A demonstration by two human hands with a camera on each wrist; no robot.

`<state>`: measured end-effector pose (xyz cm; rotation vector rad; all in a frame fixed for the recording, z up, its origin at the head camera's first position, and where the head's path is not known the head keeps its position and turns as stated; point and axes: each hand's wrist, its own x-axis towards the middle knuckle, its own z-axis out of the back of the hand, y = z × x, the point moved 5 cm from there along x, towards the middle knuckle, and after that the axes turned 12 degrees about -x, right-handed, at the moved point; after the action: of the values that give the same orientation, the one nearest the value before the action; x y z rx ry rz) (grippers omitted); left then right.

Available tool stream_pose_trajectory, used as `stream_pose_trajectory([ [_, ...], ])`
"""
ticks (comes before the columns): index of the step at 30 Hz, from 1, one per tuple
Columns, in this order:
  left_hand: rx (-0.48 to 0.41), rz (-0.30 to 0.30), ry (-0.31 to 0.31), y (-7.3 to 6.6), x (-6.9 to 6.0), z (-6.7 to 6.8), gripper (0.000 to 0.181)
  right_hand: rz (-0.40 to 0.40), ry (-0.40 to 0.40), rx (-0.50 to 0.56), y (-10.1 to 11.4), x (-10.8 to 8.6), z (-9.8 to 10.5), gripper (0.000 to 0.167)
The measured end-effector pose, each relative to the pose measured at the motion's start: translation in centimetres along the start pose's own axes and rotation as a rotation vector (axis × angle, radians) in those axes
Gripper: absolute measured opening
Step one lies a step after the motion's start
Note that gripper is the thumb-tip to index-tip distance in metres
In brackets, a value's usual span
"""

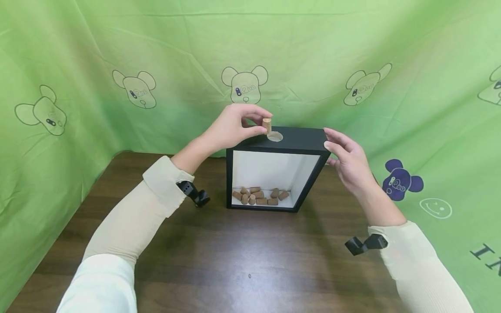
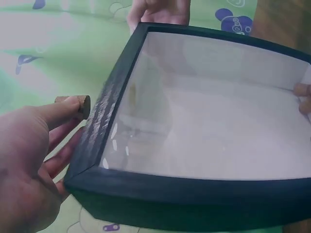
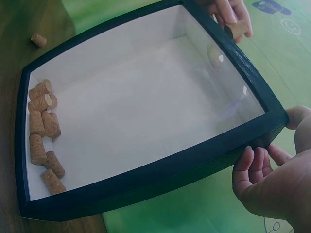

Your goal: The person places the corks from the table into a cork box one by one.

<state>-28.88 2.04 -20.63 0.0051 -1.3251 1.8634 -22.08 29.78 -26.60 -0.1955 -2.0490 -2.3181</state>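
Observation:
My left hand (image 1: 234,127) pinches a cork (image 1: 267,124) upright between thumb and fingertips, just above the round hole (image 1: 275,137) in the top of a black shadow box (image 1: 303,138). In the left wrist view that cork (image 2: 83,106) is beside the frame's edge. The box stands upright with a see-through front and white inside. My right hand (image 1: 348,161) grips its upper right corner, thumb on the near side and fingers behind. Several corks (image 1: 261,195) lie heaped on the box's floor, seen closer as corks (image 3: 37,122) in the right wrist view.
A brown wooden table (image 1: 242,261) carries the box. One loose cork (image 3: 39,40) lies on the table outside the box. Green cloth (image 1: 188,52) with printed bear heads hangs close behind and at both sides.

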Motion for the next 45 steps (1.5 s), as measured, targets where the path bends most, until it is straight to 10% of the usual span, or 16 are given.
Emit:
stream_pose_trajectory([
  [28,0.046,0.008,0.049,0.9,1.2,-1.6,0.027,0.000,-0.002,0.028,-0.2,0.0,0.0,0.046],
  [45,0.105,0.104,-0.024,1.5,-3.5,4.7,0.039,0.006,-0.004,0.024,-0.2,-0.2,0.1,0.047],
])
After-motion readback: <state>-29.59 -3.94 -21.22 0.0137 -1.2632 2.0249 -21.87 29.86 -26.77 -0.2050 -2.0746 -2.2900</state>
